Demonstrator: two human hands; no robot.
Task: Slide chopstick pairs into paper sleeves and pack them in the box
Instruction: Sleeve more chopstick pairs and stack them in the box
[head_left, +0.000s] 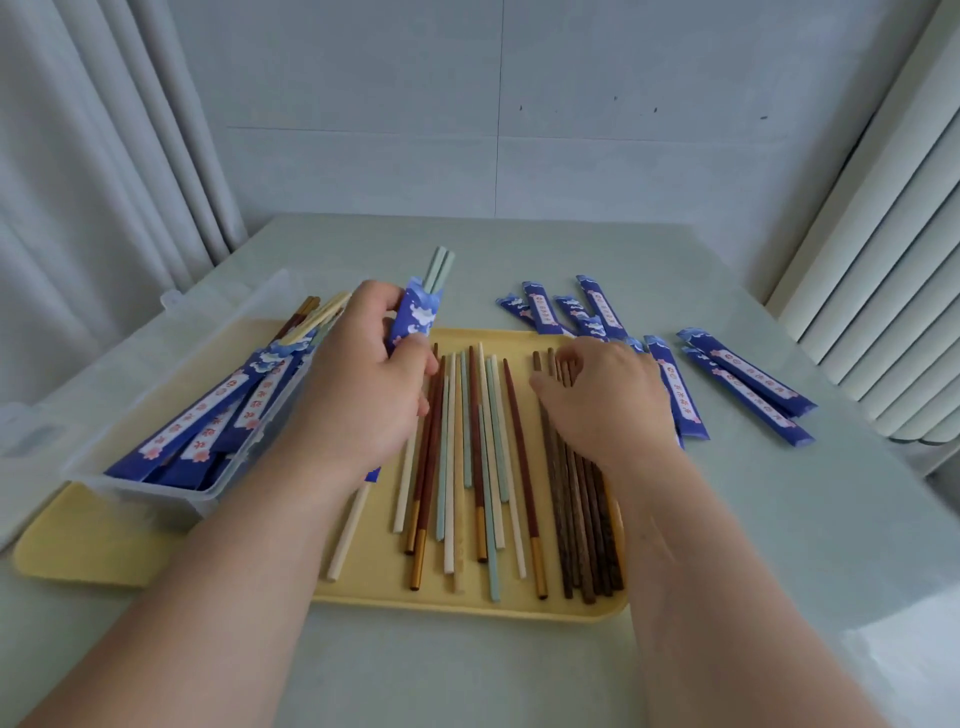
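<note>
The left hand (363, 374) is gripping a filled sleeve (415, 312) at eleven o'clock, ready for the box (140, 491) at nine. The right hand (602, 395) is pinching brown chopsticks (582, 519) at three with curled fingers, probably for the next sleeve.

Green chopstick pair (439, 266) poking from blue sleeve (414, 312), sleeved pairs (208, 418) in clear box (136, 488), loose chopsticks (470, 457) alongside

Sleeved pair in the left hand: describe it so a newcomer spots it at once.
Find the yellow tray; over its far edge the left hand grips a blue paper sleeve. Mint-green chopsticks poke from its top. Unlike the packed sleeves in the clear box or the loose sleeves on the table, it is held aloft.
</note>
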